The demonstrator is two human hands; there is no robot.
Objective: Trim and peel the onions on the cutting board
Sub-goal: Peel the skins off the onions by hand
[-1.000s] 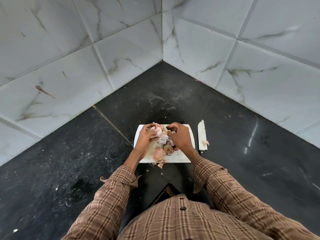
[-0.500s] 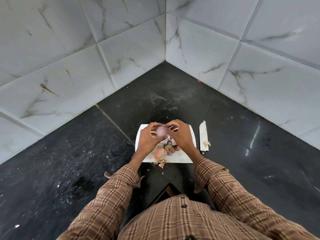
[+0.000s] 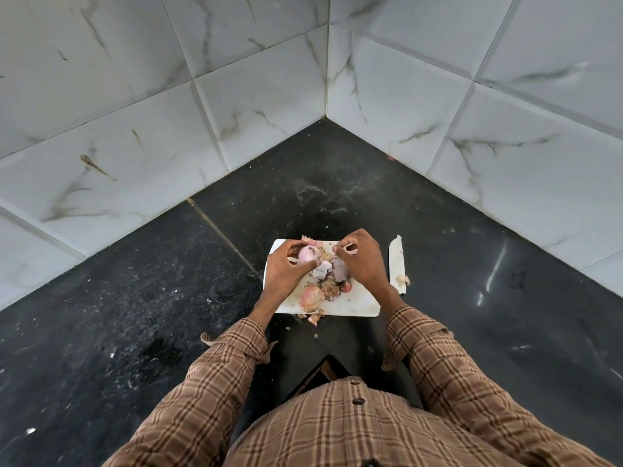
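Two hands are busy over the white cutting board (image 3: 357,306), which lies flat on the black desk (image 3: 135,298) in a corner of grey tiled walls. The left hand (image 3: 286,267) has its fingers and thumb curled round a pale pink onion (image 3: 308,255) and holds it just above the far left part of the board. This onion looks smooth, so most of its skin seems to be off. The right hand (image 3: 362,261) is just beside it, on the right, with its fingers curled in. It seems to pinch a small pale bit at its fingertips (image 3: 340,249), maybe a strip of skin, but it is too small to be sure.

The held onion sits between the two hands, nearer to the left one. The right hand only has to go a little way to the left to pull more skin.

Under the hands lies a heap of peels (image 3: 323,271). Nearer the person, a second onion (image 3: 312,298) with orange skin rests on the board, not yet peeled, I think. A few scraps (image 3: 315,319) have dropped off the near edge. A knife (image 3: 396,261) lies on the desk just beside the board's right side, pointing away from the person, and no hand touches it.
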